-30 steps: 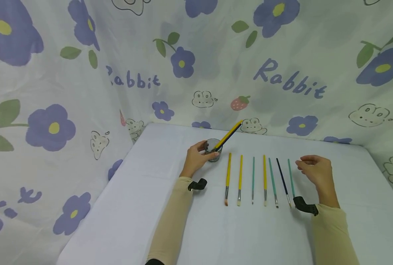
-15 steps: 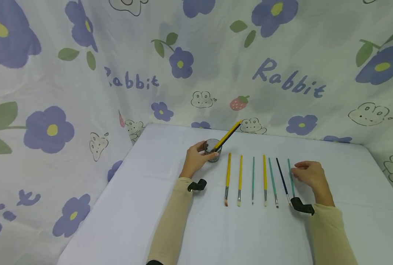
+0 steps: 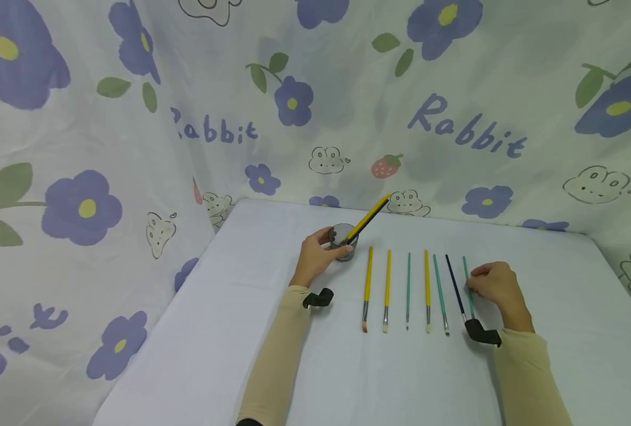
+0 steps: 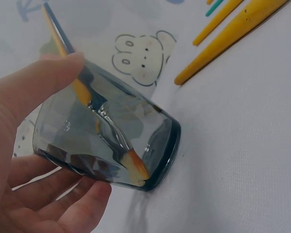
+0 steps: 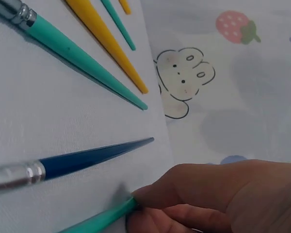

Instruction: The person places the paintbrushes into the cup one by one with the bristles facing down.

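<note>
My left hand point(image 3: 315, 257) grips a clear glass point(image 4: 68, 126), thumb on one side and fingers on the other. Inside the glass lean a yellow-handled paintbrush point(image 3: 371, 214) and a dark-handled one, bristles down. Over at the right end of a row of brushes, my right hand point(image 3: 498, 288) pinches a green paintbrush point(image 5: 99, 222) by its handle between thumb and finger. The green brush lies low along the table; whether it touches the cloth is unclear. Next to it lies a dark blue paintbrush point(image 5: 87, 159), apart from the fingers.
Between the hands several paintbrushes lie side by side on the white table point(image 3: 379, 378), bristles toward me. They include a thick yellow brush point(image 3: 368, 278) nearest the glass and a thin green brush point(image 3: 408, 287). A flower-patterned cloth point(image 3: 347, 118) hangs behind the table.
My right hand has moved left and down onto the rightmost green paintbrush and now pinches it. The left hand and the glass have stayed in place.
</note>
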`<action>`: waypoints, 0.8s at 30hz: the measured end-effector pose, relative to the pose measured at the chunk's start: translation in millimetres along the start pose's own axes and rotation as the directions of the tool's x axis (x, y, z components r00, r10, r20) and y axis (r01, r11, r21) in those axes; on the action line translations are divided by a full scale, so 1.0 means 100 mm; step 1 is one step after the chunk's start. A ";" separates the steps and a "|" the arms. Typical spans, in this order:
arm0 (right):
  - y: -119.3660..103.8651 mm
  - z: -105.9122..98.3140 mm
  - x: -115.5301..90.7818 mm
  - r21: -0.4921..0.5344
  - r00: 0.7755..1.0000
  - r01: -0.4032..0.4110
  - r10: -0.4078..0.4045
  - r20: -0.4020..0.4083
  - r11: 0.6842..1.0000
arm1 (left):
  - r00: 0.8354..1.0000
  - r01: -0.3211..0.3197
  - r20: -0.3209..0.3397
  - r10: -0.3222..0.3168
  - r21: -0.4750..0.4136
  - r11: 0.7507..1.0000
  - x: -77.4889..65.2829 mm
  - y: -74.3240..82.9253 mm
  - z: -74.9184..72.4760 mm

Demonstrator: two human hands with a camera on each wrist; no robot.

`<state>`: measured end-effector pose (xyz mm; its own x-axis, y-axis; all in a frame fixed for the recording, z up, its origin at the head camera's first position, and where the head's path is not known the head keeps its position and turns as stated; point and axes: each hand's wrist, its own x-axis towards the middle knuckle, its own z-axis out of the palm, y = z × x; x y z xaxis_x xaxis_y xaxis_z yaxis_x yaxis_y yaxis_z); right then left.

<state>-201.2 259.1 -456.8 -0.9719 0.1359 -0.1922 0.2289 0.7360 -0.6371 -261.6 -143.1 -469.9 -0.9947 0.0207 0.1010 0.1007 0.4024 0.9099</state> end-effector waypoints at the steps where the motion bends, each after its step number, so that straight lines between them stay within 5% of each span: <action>1: 0.00 0.00 0.00 -0.017 1.000 0.000 0.000 -0.003 1.000 | 1.000 -0.001 -0.001 0.001 -0.002 1.000 0.00 0.00 0.00; 10: -0.11 0.01 -0.03 -0.121 0.995 -0.094 0.096 0.009 0.988 | 1.000 0.013 0.001 -0.013 -0.006 1.000 0.00 0.02 0.00; 24: -0.07 -0.08 -0.07 -0.117 0.998 -0.067 0.068 0.000 0.991 | 1.000 0.011 0.006 -0.011 -0.012 1.000 0.00 0.03 0.00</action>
<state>-196.9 257.8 -445.1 -0.9542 0.1853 -0.2350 0.2857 0.7978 -0.5309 -261.3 -141.9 -467.3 -0.9958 0.0214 0.0889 0.0902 0.3914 0.9158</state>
